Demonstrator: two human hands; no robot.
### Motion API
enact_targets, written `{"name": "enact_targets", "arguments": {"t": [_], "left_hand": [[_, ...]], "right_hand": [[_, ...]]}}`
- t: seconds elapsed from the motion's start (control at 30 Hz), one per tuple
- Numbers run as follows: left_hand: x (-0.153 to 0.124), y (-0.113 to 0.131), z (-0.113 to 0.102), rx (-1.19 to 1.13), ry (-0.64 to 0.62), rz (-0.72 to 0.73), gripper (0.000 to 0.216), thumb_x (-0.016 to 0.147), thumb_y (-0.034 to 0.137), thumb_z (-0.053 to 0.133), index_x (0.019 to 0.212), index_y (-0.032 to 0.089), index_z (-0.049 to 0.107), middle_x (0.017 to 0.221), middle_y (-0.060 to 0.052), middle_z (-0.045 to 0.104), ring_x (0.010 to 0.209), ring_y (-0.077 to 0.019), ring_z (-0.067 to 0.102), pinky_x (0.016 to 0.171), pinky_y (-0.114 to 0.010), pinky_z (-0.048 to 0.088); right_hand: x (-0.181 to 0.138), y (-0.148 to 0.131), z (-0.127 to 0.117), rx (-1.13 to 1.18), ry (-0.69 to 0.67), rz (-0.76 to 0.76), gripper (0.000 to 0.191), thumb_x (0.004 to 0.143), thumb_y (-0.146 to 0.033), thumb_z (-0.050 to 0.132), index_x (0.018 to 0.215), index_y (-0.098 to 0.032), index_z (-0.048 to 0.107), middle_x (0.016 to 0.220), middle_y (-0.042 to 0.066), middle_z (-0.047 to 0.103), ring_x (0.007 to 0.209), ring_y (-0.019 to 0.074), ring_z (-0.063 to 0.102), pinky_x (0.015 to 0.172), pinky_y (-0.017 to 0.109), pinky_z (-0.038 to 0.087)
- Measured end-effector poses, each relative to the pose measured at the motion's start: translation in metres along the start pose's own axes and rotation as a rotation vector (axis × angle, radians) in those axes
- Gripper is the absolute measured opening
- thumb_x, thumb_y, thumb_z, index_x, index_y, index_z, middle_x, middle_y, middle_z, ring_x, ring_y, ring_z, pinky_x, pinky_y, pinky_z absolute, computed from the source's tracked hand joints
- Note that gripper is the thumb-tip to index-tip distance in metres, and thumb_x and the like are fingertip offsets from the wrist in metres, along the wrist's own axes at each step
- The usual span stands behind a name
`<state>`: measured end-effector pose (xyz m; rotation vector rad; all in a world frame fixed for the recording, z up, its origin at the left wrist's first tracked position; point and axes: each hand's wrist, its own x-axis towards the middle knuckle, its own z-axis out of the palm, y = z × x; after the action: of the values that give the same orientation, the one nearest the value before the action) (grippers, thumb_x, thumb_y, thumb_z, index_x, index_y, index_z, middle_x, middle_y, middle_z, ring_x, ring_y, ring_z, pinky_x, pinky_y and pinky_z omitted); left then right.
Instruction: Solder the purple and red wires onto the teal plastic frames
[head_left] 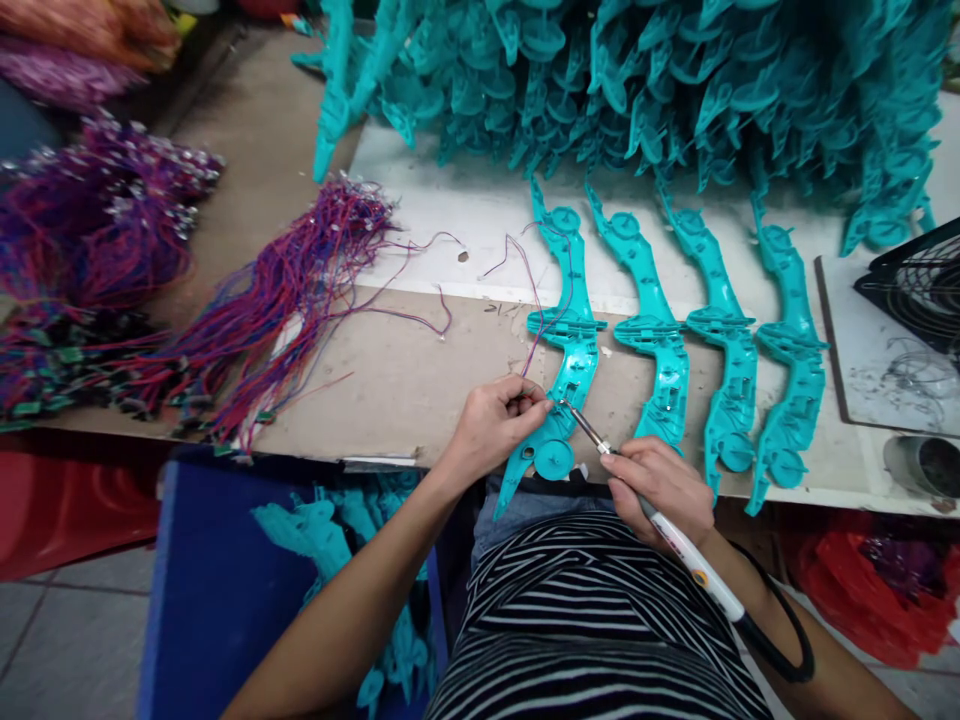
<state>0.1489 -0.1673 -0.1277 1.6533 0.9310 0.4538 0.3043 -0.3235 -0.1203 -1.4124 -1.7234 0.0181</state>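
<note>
Striped shirt (592, 620) faced the table's near edge (397, 448), overhung by the row's leftmost teal part (576, 355), long axis running away; left hand (495, 420), nearer, pinched a wire (537, 300) over it, right hand (664, 490) grasped a soldering iron (686, 552), tip beside left fingertips (540, 408).

No text is legible; red marking (676, 541) on the white soldering iron (657, 517), near right, is too small.
</note>
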Motion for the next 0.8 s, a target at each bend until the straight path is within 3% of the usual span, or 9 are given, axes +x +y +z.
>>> {"name": "enact_targets", "arguments": {"t": [0.13, 0.3, 0.43, 0.53, 0.63, 0.8], "left_hand": [[0.000, 0.000, 0.000, 0.002, -0.001, 0.009, 0.012, 0.074, 0.026, 0.064, 0.068, 0.015, 0.065, 0.058, 0.002, 0.055, 0.053, -0.0088, 0.045, 0.049, -0.020, 0.038], [0.001, -0.002, 0.001, 0.002, 0.001, 0.015, 0.011, 0.074, 0.025, 0.064, 0.069, 0.015, 0.066, 0.058, 0.002, 0.054, 0.052, -0.0086, 0.045, 0.048, -0.020, 0.037], [0.001, -0.001, 0.001, -0.017, -0.008, 0.020, 0.011, 0.075, 0.025, 0.063, 0.068, 0.015, 0.064, 0.055, 0.004, 0.051, 0.049, -0.0079, 0.042, 0.046, -0.019, 0.036], [0.000, 0.000, 0.001, -0.024, -0.018, 0.013, 0.011, 0.075, 0.024, 0.063, 0.068, 0.016, 0.064, 0.054, 0.004, 0.049, 0.049, -0.0076, 0.040, 0.045, -0.018, 0.035], [0.001, -0.001, 0.001, -0.015, -0.021, 0.015, 0.011, 0.074, 0.024, 0.062, 0.068, 0.015, 0.063, 0.055, 0.004, 0.050, 0.050, -0.0078, 0.041, 0.046, -0.018, 0.035], [0.001, -0.004, 0.002, 0.024, -0.012, 0.054, 0.010, 0.075, 0.024, 0.060, 0.069, 0.016, 0.062, 0.056, 0.004, 0.050, 0.052, -0.0086, 0.042, 0.049, -0.020, 0.035]], "right_hand": [[0.000, 0.001, -0.001, -0.015, 0.029, -0.029, 0.031, 0.085, -0.005, 0.058, 0.114, -0.016, 0.063, 0.072, 0.004, 0.066, 0.070, 0.0155, 0.062, 0.064, 0.028, 0.057], [-0.003, 0.003, 0.001, 0.015, 0.059, -0.005, 0.031, 0.087, -0.007, 0.059, 0.116, -0.017, 0.064, 0.075, 0.004, 0.066, 0.071, 0.0153, 0.061, 0.064, 0.029, 0.056], [0.000, 0.007, 0.003, 0.078, 0.106, 0.074, 0.029, 0.095, -0.021, 0.057, 0.123, -0.018, 0.063, 0.075, 0.004, 0.065, 0.074, 0.0167, 0.063, 0.064, 0.030, 0.055], [0.014, 0.008, 0.007, 0.108, 0.131, 0.172, 0.028, 0.095, -0.020, 0.059, 0.123, -0.022, 0.063, 0.075, 0.001, 0.067, 0.070, 0.0136, 0.063, 0.066, 0.027, 0.055], [0.036, 0.009, 0.016, 0.063, 0.093, 0.238, 0.027, 0.091, -0.013, 0.063, 0.115, -0.024, 0.065, 0.086, 0.001, 0.072, 0.079, 0.0135, 0.066, 0.076, 0.028, 0.056], [0.060, 0.012, 0.034, 0.077, 0.014, 0.219, 0.036, 0.091, -0.013, 0.061, 0.124, -0.025, 0.060, 0.098, 0.003, 0.074, 0.095, 0.0168, 0.067, 0.087, 0.032, 0.056]]}}
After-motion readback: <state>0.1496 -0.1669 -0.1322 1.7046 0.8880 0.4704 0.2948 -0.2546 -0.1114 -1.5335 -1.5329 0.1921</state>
